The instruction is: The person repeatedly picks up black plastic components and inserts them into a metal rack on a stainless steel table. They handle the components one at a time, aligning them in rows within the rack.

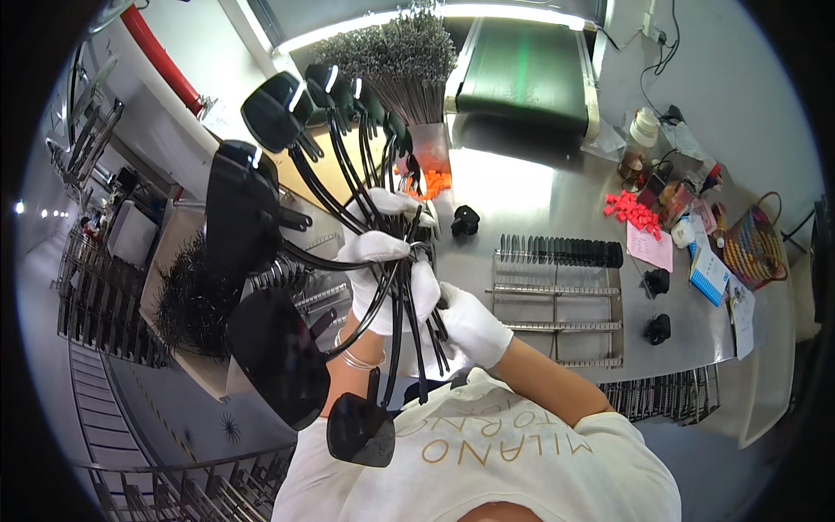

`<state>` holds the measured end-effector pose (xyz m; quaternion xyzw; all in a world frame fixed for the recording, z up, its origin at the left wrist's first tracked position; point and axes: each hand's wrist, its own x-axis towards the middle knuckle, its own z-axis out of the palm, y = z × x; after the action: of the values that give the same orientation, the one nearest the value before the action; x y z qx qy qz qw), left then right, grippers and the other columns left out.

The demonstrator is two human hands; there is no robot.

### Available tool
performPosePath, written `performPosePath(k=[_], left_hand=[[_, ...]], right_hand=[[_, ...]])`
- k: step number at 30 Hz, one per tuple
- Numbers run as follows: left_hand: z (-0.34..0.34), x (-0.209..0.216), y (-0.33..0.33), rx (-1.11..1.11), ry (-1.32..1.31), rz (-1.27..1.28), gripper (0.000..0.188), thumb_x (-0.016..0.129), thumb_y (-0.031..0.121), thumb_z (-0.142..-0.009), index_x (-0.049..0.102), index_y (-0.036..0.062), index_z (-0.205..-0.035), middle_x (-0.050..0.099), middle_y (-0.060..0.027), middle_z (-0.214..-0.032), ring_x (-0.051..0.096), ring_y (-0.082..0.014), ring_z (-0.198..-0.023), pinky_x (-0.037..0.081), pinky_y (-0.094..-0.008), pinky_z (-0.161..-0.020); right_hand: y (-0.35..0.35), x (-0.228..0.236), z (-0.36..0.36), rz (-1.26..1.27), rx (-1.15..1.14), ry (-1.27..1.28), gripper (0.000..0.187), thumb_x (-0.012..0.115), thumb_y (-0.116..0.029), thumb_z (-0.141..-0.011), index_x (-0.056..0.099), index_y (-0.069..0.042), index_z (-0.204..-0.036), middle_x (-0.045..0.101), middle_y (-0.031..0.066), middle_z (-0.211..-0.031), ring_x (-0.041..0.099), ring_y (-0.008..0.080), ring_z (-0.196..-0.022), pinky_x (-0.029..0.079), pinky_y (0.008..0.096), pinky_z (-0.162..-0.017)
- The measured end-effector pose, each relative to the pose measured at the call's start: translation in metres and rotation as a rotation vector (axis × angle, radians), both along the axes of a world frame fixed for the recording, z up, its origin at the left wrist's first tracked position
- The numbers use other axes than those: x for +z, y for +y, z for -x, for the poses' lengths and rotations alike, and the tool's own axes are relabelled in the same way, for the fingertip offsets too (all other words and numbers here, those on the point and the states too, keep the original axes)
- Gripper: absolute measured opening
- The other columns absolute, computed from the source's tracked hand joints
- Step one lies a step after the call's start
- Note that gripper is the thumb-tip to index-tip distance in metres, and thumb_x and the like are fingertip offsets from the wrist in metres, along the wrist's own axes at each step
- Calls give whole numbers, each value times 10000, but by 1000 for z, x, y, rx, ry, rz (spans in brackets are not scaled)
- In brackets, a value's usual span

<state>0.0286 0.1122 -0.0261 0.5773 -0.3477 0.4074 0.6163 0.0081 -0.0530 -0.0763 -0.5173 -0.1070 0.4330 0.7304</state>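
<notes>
Currently, left hand [361, 283] grips a fanned bunch of black sunglasses [274, 357], left of the rack [619, 304]; right hand [477, 326] beside them, its grip unclear. Work looks partway: far row bearing dark pieces [557, 250], nearer rails [557, 327] seemingly bare

Cannot see fingertips of the right hand [478, 327] behind black stems [397, 326]; cannot count distant rods [424, 91], too fine.
</notes>
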Motion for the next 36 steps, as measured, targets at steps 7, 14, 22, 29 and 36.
performPosePath(k=[7, 14, 22, 29, 36], left_hand=[[26, 15, -25, 114, 211, 873, 679, 499, -97, -799, 492, 172, -1422, 602, -183, -1315, 618, -378, -1187, 558, -512, -995], [31, 25, -19, -553, 370, 793, 482, 541, -7, -819, 601, 105, -1285, 658, -169, -1204, 631, -308, -1175, 513, -471, -1068], [23, 31, -3, -571, 137, 1038, 719, 519, -134, -661, 622, 154, -1311, 583, -153, -1349, 522, -338, -1166, 532, -404, -893], [28, 34, -65, -673, 534, 732, 406, 642, 28, -864, 627, 148, -1251, 611, -156, -1297, 591, -348, -1071, 553, -431, -871], [36, 39, -33, -738, 429, 727, 643, 660, -48, -750, 651, 264, -1312, 528, -97, -1386, 513, -338, -1119, 539, -403, -827]], right_hand=[[-36, 36, 20, -129, 82, -229, 188, 615, 10, -876, 591, -63, -1048, 619, 39, -920, 587, 144, -579, 463, 286, -499], [-52, 14, -19, 154, -212, -587, 381, 671, -50, -905, 570, -10, -1270, 668, 71, -869, 665, 143, -664, 541, 349, -542], [-102, 21, -16, -537, 145, -677, 103, 611, 5, -936, 616, -16, -1037, 654, 74, -1075, 635, 131, -721, 507, 267, -573], [-77, 20, -44, 360, -346, -982, 317, 751, -147, -917, 642, 24, -1161, 718, 142, -982, 709, 234, -807, 568, 347, -778], [-134, 52, -37, 128, -412, -760, 326, 775, -79, -876, 641, 32, -1151, 693, 115, -964, 693, 163, -785, 568, 336, -667]])
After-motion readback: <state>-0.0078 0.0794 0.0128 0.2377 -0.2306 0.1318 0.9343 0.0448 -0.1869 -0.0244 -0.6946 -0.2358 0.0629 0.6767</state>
